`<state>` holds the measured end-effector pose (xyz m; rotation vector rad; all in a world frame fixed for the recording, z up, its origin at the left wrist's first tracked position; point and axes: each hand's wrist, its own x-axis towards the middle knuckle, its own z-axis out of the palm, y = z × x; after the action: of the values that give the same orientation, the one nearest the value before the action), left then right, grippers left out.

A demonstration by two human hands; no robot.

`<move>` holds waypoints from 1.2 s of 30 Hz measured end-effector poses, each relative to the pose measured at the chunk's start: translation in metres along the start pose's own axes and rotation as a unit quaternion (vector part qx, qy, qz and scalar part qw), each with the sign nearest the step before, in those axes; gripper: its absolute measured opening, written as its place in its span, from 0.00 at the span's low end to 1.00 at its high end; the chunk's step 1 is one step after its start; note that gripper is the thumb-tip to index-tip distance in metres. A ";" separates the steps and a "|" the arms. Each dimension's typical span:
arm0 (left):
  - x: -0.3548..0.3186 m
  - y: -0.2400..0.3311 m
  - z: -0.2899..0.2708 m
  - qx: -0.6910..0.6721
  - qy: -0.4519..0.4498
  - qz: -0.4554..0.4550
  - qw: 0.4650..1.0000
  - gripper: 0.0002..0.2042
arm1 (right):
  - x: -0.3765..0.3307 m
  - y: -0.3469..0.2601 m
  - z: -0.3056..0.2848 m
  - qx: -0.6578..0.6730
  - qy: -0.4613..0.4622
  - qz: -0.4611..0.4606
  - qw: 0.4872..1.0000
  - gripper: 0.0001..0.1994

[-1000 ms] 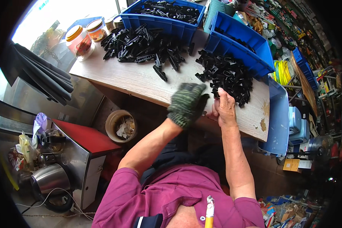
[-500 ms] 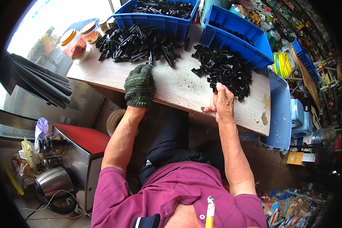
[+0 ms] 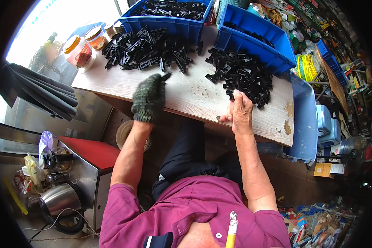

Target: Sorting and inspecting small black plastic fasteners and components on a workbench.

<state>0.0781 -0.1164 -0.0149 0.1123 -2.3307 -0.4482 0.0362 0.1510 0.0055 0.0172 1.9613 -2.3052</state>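
On the wooden table (image 3: 186, 97), the gloved left hand (image 3: 149, 97) pinches one black plastic clip (image 3: 166, 76) just near the far-left clip pile (image 3: 146, 47). Right hand (image 3: 239, 111) rests at the near edge of the right clip heap (image 3: 242, 76), fingers curled together, whether clamped on anything I cannot tell

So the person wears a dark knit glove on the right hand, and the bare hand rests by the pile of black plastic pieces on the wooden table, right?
Not quite: the dark knit glove is on the left hand, as the head view shows. The bare right hand does rest by a pile of black plastic pieces on the wooden table.
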 end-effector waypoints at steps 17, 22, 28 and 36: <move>-0.018 0.119 0.038 -0.443 -0.208 -0.124 0.863 0.11 | -0.003 0.002 -0.003 0.011 0.035 -0.024 0.999 0.17; -0.011 0.120 0.038 -0.425 -0.233 -0.133 0.864 0.11 | 0.003 0.012 -0.006 -0.025 0.053 -0.078 0.995 0.18; -0.020 0.141 0.054 -0.414 -0.174 -0.169 0.877 0.12 | 0.009 0.021 -0.014 -0.038 0.082 -0.116 0.989 0.18; -0.027 0.146 0.059 -0.371 -0.183 -0.060 0.908 0.13 | 0.003 0.018 -0.013 -0.083 0.078 -0.151 0.982 0.17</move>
<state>0.0641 0.0430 -0.0208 -0.2152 -2.3390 -1.4914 0.0336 0.1603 -0.0149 -0.1283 2.3770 -2.3702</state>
